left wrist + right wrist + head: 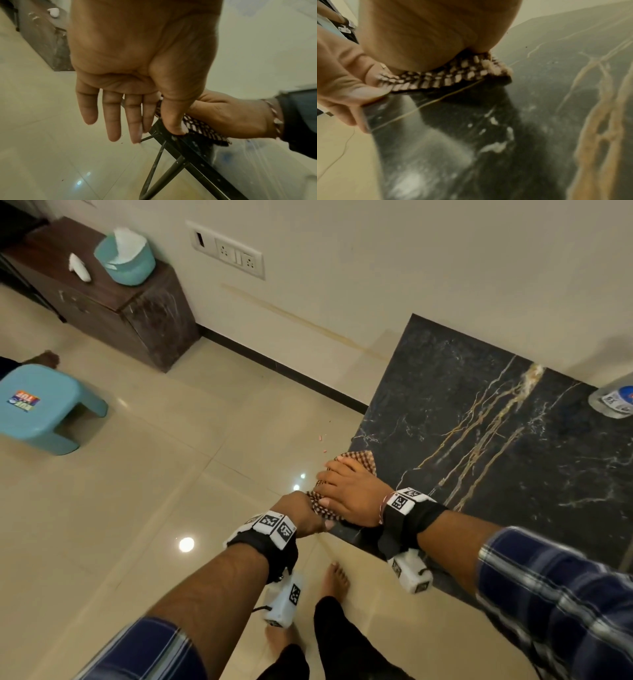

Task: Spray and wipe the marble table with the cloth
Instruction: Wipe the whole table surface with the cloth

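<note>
The black marble table (pixel 496 440) with gold veins fills the right of the head view. A brown checked cloth (pixel 359 458) lies at its near left edge. My right hand (pixel 349 494) presses flat on the cloth (pixel 453 75), palm down. My left hand (pixel 301 511) sits at the table edge beside it. In the left wrist view the left hand (pixel 137 94) has straight fingers (pixel 111 121) pointing down past the edge, and its thumb touches the cloth (pixel 202 128). A clear bottle (pixel 613 400) stands at the table's far right. Wet streaks show on the marble (pixel 488 135).
A blue plastic stool (pixel 44 409) stands on the tiled floor at the left. A brown cabinet (pixel 113 299) with a teal tissue box (pixel 125 258) is against the wall. My bare foot (pixel 337 577) is below the table edge. Black metal legs (pixel 163 162) hold the table up.
</note>
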